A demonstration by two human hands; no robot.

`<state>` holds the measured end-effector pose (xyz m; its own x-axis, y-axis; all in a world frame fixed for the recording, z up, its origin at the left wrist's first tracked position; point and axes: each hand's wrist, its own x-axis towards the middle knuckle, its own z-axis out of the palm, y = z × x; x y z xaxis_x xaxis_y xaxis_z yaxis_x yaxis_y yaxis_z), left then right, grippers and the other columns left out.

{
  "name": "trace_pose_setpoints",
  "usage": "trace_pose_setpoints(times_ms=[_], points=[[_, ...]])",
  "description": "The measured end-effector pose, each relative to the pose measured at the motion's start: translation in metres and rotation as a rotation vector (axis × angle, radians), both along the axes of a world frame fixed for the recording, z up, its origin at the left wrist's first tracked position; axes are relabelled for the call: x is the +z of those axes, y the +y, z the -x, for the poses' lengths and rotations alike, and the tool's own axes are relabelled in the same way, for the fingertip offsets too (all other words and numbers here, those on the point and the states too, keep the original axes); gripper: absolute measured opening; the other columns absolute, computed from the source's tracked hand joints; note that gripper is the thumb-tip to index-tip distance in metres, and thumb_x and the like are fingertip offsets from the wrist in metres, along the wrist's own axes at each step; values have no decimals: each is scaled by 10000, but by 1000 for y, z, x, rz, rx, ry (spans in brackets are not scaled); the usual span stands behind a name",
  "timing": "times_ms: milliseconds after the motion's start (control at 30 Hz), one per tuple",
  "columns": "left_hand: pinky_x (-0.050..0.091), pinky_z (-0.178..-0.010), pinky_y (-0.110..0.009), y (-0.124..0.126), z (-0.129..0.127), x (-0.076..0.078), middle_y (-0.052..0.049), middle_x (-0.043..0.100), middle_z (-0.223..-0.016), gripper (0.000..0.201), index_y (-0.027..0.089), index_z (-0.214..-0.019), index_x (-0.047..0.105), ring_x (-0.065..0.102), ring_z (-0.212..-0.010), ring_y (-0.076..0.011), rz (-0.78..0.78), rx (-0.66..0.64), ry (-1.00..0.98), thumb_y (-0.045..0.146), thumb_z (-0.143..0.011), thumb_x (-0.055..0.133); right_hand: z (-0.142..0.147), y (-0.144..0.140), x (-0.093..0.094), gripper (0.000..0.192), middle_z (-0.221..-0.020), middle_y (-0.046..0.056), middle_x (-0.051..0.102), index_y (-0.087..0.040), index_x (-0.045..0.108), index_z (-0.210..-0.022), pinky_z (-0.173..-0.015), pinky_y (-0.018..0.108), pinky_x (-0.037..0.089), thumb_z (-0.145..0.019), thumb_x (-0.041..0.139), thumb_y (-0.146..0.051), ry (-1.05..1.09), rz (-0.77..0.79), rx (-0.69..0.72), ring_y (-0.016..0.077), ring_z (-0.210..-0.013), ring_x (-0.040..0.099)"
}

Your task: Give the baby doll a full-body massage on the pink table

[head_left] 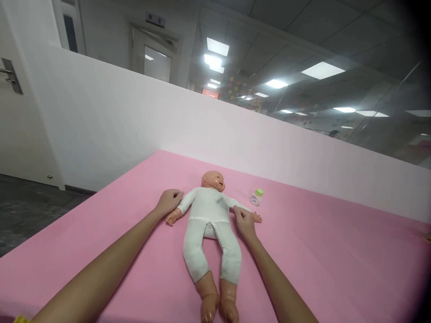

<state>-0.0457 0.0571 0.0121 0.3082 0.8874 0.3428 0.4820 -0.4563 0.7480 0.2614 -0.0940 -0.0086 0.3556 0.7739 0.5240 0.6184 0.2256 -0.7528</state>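
Observation:
A baby doll [209, 206] in a white cloth suit lies on its back on the pink tabletop [141, 264], arms spread and bare feet toward me. My left hand [168, 202] rests beside the doll's sleeve on the left, its fingers curled into a loose fist with nothing visible inside. On the other side, my right hand [245, 220] is also curled, close against the doll's outstretched arm; I cannot tell whether it touches the sleeve. A small clear bottle [254, 198] with a green cap lies or leans just beyond that arm.
A low white partition [215, 130] runs along the table's far side. To the left, past the table edge, are a white door [25, 125] with a metal handle and a dark floor [20, 215]. Something small and blurred [427, 236] shows at the right edge.

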Motion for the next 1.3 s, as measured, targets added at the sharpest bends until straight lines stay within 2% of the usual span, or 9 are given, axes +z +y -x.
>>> trace_pose_setpoints(times_ms=[167, 433, 533, 667, 800, 967, 1067, 1200, 1300], points=[[248, -558, -307, 0, 1, 0, 26, 279, -521, 476, 228, -544, 273, 319, -535, -142, 42, 34, -6, 514, -878, 456, -1, 1, 1, 515, -584, -14, 386, -259, 315, -571, -721, 329, 349, -972, 484, -535, -20, -58, -21, 214, -760, 412], [252, -542, -308, 3, 1, 0, 27, 270, -482, 564, 236, -518, 250, 301, -500, -141, 56, 68, -25, 611, -902, 427, 2, 0, 2, 596, -506, -27, 404, -252, 377, -524, -593, 318, 335, -968, 449, -643, 136, 25, -24, 171, -554, 396], [303, -559, -309, 4, 1, 1, 20, 362, -476, 564, 235, -519, 331, 372, -505, -158, 63, 52, -43, 621, -928, 375, 3, 0, 2, 576, -559, -8, 485, -235, 453, -566, -633, 316, 376, -983, 429, -633, 140, 2, 1, 181, -590, 458], [387, -635, -309, 3, 1, 2, -1, 545, -558, 537, 218, -584, 489, 518, -583, -189, 41, 25, -79, 573, -959, 342, 4, 2, 2, 508, -757, 50, 649, -226, 557, -705, -800, 343, 457, -1005, 387, -599, 128, -19, 52, 235, -800, 612], [387, -653, -301, 3, 2, 2, 9, 575, -614, 428, 217, -657, 522, 542, -643, -193, -18, 33, -74, 486, -951, 367, 3, 3, 2, 451, -883, 73, 688, -217, 615, -854, -854, 351, 465, -1019, 357, -548, 36, -26, 62, 240, -899, 619], [388, -669, -286, -1, 3, 5, 16, 630, -720, 272, 213, -757, 577, 567, -720, -187, -15, 21, -110, 382, -910, 428, 3, 1, 4, 390, -869, 56, 695, -208, 623, -848, -838, 335, 448, -1012, 398, -481, -13, -1, 57, 227, -876, 618], [360, -630, -285, -6, 4, 10, 23, 581, -672, 266, 210, -714, 550, 518, -662, -171, -26, 34, -141, 369, -902, 450, 4, 0, 5, 376, -816, 44, 683, -208, 606, -783, -796, 321, 438, -995, 428, -463, -9, 19, 73, 220, -832, 607], [329, -615, -300, -14, 1, 23, 27, 462, -589, 349, 214, -616, 453, 438, -603, -158, -144, 91, -160, 394, -915, 467, 4, 0, 3, 415, -642, -10, 567, -221, 511, -655, -674, 298, 380, -975, 469, -481, -3, 47, 74, 182, -668, 519], [346, -651, -309, -24, -4, 34, 13, 461, -607, 367, 220, -595, 391, 446, -630, -164, -265, 101, -153, 377, -919, 466, 2, 3, 0, 450, -598, -27, 488, -227, 441, -612, -645, 300, 339, -977, 473, -489, -22, 32, 67, 167, -629, 451]])
